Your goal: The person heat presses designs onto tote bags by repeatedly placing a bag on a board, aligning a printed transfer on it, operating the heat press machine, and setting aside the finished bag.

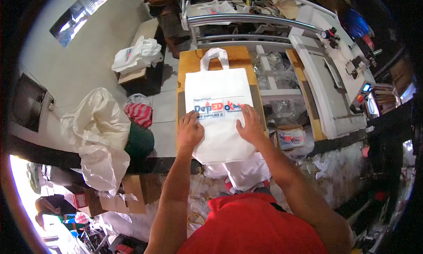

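Observation:
A white cloth bag [222, 141] with blue and red printing lies flat on a wooden board [240, 55], its looped handle pointing away from me. My left hand [190, 129] rests on the bag's left edge, beside the print, with its fingers apart. On the right side, my right hand [250, 125] lies on the bag with its fingers spread, and their tips touch the right end of the print. More white cloth [246, 172] hangs below the board's near edge, close to my body.
A machine with metal rails [255, 18] and a control panel [365, 87] stands behind and right. White bags [139, 55] lie on a bench at the left, near another person's leg [172, 31]. A large sack [99, 126] covers a green bin [140, 140].

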### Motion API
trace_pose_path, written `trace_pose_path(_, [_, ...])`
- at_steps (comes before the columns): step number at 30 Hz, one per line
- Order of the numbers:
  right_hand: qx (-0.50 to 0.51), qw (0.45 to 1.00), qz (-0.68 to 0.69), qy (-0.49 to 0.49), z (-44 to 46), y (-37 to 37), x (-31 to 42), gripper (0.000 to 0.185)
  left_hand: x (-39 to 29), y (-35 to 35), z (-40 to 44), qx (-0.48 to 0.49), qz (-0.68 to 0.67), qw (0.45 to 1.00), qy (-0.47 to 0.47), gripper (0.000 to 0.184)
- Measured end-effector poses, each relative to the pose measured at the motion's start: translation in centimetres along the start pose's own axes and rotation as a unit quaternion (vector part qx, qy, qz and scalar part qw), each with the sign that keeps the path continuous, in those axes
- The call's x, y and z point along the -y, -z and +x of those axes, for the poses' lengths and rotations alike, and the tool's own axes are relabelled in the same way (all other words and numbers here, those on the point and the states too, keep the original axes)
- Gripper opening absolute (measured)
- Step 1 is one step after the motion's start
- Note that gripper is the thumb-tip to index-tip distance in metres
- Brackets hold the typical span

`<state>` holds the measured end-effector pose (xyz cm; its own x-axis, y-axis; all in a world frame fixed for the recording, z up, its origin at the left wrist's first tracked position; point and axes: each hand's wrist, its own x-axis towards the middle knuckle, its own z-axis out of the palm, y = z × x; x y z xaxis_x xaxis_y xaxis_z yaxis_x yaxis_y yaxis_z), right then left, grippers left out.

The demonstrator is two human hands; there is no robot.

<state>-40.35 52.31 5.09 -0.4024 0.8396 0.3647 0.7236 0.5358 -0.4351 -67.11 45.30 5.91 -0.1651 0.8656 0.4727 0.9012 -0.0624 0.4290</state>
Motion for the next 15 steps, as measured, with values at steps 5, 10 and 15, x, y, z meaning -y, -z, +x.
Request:
trace_pose_path(5, [0.001, 1.0, -0.01, -0.009, 0.0, -0.19, -0.16, 0.063, 0.23, -0.26, -0.14, -0.002, 0.001, 1.0, -0.005, 0.043])
trace_pose_path(10, [0.01, 1.0, -0.01, -0.016, 0.12, 0.21, 0.07, 0.063, 0.22, -0.27, -0.11, -0.002, -0.011, 1.0, 0.003, 0.043])
trace_pose_path(15, [0.011, 1.0, -0.018, -0.015, 0.06, 0.04, -0.05, 0.064, 0.25, -0.31, -0.23, -0.012, -0.012, 1.0, 0.002, 0.041])
